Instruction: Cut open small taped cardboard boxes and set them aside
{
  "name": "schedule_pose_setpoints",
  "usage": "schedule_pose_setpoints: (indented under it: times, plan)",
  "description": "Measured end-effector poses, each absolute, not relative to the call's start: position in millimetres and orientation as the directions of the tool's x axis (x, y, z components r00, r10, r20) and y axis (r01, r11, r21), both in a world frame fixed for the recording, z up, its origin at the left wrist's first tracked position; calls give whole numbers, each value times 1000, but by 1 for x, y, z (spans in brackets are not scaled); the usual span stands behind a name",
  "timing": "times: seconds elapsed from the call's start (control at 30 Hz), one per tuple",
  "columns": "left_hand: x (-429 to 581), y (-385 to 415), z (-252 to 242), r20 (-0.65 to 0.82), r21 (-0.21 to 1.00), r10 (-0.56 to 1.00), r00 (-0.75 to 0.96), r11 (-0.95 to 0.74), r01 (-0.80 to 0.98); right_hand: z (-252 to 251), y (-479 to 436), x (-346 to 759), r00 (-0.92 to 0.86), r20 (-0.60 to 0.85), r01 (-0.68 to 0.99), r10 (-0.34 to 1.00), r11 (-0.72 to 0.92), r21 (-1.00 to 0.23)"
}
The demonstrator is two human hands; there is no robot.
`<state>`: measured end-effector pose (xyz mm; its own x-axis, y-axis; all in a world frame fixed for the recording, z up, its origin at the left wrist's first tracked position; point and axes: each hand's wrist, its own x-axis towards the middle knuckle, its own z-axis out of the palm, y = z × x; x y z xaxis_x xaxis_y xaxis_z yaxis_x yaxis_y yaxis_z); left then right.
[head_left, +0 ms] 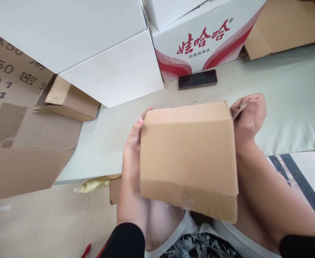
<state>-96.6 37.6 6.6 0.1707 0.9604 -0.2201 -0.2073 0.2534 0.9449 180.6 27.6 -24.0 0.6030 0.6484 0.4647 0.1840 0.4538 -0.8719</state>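
Observation:
A brown cardboard box (188, 154) is held tilted above my lap, with one broad face turned up toward me and a long flap (211, 204) along its near edge. At its left side my left hand (135, 134) grips the edge, fingers curled partly out of sight behind it. By the far right corner my right hand (250, 114) is closed on a small side flap (238, 110) of the same box. Part of the right fingers is hidden by the hand itself.
A black phone (197, 79) lies on the pale green cloth (286, 96), against a white-and-red carton (205, 43). White boxes (114, 68) stand at the back. A small open carton (74, 100) and a large printed carton (30, 125) are on the left; a yellow bottle (95, 184) is below.

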Motion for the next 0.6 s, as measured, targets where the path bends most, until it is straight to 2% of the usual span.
schedule_pose_setpoints:
  times: [0.13, 0.27, 0.37, 0.43, 0.5, 0.53, 0.6]
  plan:
    - [-101, 33, 15, -286, 900, 910, 300, 363, -241, -25, 23, 188, 442, 525, 508, 727, 280, -815]
    - [-97, 34, 19, -100, 870, 946, 307, 233, -435, -30, 27, 193, 236, 454, 713, 859, 164, -682]
    - [-92, 36, 19, -43, 854, 961, 275, 178, -488, -37, 35, 193, 248, 436, 741, 865, 121, -661]
    - [-94, 39, 17, -71, 870, 975, 212, 164, -466, -39, 38, 194, 343, 388, 666, 855, 69, -743]
    - [-100, 40, 15, -47, 882, 989, 137, 106, -458, -38, 39, 195, 408, 224, 480, 885, 0, -877]
    - [-104, 41, 15, -15, 884, 995, 102, 61, -463, -36, 38, 195, 394, 106, 351, 913, -42, -935]
    - [-112, 41, 14, 48, 878, 997, 61, -13, -479, -30, 34, 196, 252, -120, 91, 960, -147, -985]
